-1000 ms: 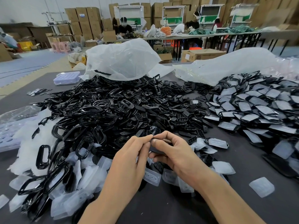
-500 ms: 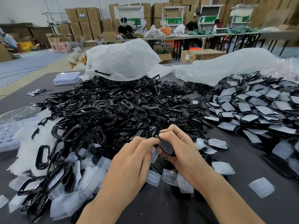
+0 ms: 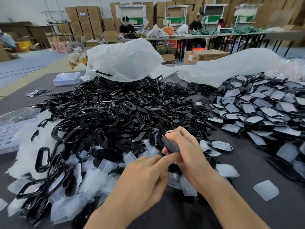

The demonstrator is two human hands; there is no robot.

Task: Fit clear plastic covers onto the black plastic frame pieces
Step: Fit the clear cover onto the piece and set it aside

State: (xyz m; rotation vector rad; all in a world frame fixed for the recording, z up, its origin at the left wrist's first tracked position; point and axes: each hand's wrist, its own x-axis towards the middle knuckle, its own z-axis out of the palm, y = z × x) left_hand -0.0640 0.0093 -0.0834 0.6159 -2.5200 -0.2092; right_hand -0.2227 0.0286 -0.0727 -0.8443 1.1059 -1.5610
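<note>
R hand [image 3: 186,151] clenched round black frame piece [image 3: 170,143], held just above loose clear covers [image 3: 188,187] under the grip. L hand [image 3: 145,177] fingertips touch piece's near end; can't tell if pinching a cover. Step prob. seating cover on frame; next needs L fingers pressing along edge w/ R holding steady.

Warehouse room: pale wall [image 3: 24,9], stacked cardboard boxes [image 3: 85,15] along the back, long tables [image 3: 206,36] with seated people [image 3: 196,24], blue-grey floor mats [image 3: 24,66] at left, dark worktop [image 3: 264,215] in front.
</note>
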